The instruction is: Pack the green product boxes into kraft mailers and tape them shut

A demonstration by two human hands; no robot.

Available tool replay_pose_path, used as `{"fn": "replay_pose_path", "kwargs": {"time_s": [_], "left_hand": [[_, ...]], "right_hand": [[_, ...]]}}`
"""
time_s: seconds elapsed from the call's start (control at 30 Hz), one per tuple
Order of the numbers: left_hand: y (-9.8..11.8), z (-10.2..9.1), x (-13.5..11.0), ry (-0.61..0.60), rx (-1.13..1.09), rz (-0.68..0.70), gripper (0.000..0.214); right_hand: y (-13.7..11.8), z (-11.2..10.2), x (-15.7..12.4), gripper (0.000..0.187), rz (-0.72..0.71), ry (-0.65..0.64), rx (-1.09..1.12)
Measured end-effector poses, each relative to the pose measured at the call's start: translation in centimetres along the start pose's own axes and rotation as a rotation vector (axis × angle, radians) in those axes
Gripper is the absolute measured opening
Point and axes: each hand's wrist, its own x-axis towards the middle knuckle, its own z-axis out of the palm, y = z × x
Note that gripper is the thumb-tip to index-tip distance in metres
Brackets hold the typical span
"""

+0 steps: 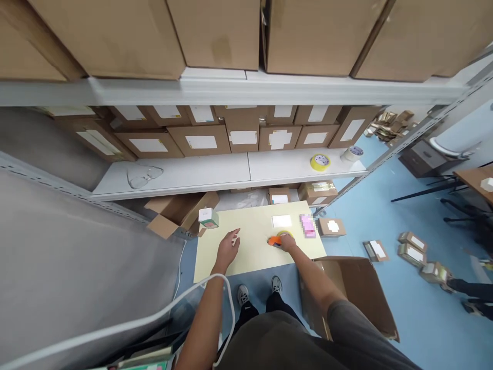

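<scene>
My right hand [287, 243] is closed on an orange tape dispenser [274, 240] that rests at or just above the pale yellow tabletop [246, 257]; part of a yellow tape roll shows behind the fingers. Over the left half of the table, my left hand [228, 247] hovers with fingers apart and nothing in it. Beyond that hand, near the back left corner, stands a small white and green box [208, 218]. A white sheet or label stack [281, 221] lies just behind the dispenser, and a blurred pink item [308, 226] sits at the right edge.
Over the table, a shelf [215, 172] holds eyeglasses [144, 177], a yellow tape roll [320, 162] and labelled cartons. Open cartons stand at left [169, 213] and right [370, 288]. A white cable [154, 313] crosses near my left arm. Small boxes [412, 254] lie on the floor by another person's feet.
</scene>
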Motion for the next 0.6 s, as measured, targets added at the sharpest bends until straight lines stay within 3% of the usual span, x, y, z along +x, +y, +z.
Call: {"fn": "replay_pose_path", "kwargs": {"time_s": [0.1, 0.27, 0.43, 0.6], "left_hand": [[0.2, -1.5, -0.3, 0.035, 0.005, 0.041, 0.047], [-0.6, -5.4, -1.7, 0.192, 0.049, 0.139, 0.046], [-1.9, -10.2, -6.6, 0.344, 0.100, 0.152, 0.045], [-2.5, -12.8, -15.5, 0.557, 0.191, 0.048, 0.045]], "right_hand": [[-3.2, -3.9, -0.3, 0.033, -0.088, 0.043, 0.012], [-11.0, -8.2, -2.5, 0.044, -0.442, 0.398, 0.287], [-18.8, -8.3, -5.1, 0.046, -0.743, 0.556, 0.468], [-24.8, -6.1, -7.6, 0.049, -0.997, 0.477, 0.541]]}}
